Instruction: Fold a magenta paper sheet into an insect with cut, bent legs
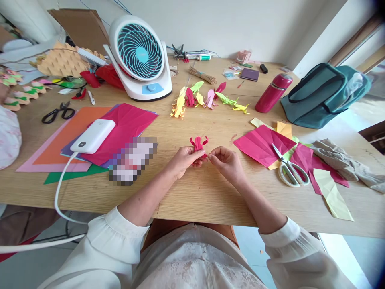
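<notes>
A small red origami figure (198, 143) with thin curled limbs is held above the front middle of the table. My left hand (187, 160) pinches its body between thumb and fingers. At its lower right end, my right hand (225, 161) has thumb and forefinger closed on a small red tip of the paper. Part of the figure's underside is hidden by my fingers. Beyond the hands stand several finished origami figures (210, 98) in yellow, green, pink and red.
Creased red paper (258, 144), white-handled scissors (291, 170) and a grey cloth (337, 160) lie to the right. A red flask (273, 93) stands near a teal bag (319, 98). Leftward are a white power bank (93, 136) on coloured sheets, black scissors (58, 113) and a fan (140, 56).
</notes>
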`<state>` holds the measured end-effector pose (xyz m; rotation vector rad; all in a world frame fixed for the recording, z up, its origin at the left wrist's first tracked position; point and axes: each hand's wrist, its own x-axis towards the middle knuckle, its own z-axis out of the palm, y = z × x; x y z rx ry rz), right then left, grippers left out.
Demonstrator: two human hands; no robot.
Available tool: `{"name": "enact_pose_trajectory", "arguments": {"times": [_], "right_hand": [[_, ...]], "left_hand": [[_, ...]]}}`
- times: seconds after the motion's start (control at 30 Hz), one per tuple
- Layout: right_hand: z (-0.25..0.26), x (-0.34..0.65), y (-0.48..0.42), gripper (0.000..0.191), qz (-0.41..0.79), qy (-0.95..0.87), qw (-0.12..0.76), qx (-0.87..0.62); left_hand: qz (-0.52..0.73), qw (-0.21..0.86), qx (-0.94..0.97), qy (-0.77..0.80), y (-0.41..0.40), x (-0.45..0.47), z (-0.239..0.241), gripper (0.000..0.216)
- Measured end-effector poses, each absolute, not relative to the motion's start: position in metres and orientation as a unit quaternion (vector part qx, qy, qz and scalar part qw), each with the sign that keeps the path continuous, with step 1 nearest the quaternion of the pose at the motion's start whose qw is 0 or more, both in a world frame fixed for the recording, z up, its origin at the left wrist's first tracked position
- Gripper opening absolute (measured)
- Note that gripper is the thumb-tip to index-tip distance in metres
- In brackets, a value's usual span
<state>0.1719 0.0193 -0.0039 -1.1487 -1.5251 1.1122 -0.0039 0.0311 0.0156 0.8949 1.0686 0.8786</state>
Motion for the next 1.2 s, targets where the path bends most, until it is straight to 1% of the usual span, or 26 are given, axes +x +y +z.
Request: {"name": "enact_pose_trajectory", "arguments": {"times": [0.13, 0.23, 0.37, 0.57, 0.7, 0.83, 1.0, 1.2], "right_hand": [[-0.001, 0.171, 0.018, 0.039, 0.444, -0.612, 0.451, -0.474], [0.002, 0.170, 0.019, 0.044, 0.492, -0.578, 0.457, -0.464], [0.005, 0.169, 0.021, 0.043, 0.546, -0.533, 0.465, -0.448], [0.001, 0.166, 0.022, 0.044, 0.554, -0.504, 0.489, -0.447], [-0.001, 0.165, 0.022, 0.042, 0.552, -0.502, 0.494, -0.447], [-0.003, 0.166, 0.022, 0.040, 0.554, -0.506, 0.493, -0.439], [-0.009, 0.166, 0.023, 0.039, 0.519, -0.530, 0.502, -0.445], [-0.009, 0.164, 0.018, 0.026, 0.433, -0.580, 0.499, -0.477]], "left_hand": [[0.393, 0.691, 0.396, 0.460, 0.031, -0.004, 0.013, 0.037], [0.413, 0.685, 0.397, 0.451, 0.032, -0.003, 0.010, 0.045], [0.437, 0.676, 0.398, 0.440, 0.033, -0.004, 0.007, 0.051], [0.436, 0.649, 0.420, 0.460, 0.031, -0.003, 0.007, 0.051], [0.451, 0.615, 0.438, 0.476, 0.030, -0.002, 0.007, 0.050], [0.444, 0.618, 0.432, 0.483, 0.029, -0.003, 0.008, 0.049], [0.425, 0.649, 0.400, 0.488, 0.030, -0.003, 0.012, 0.050], [0.443, 0.641, 0.399, 0.485, 0.029, 0.001, 0.013, 0.042]]}}
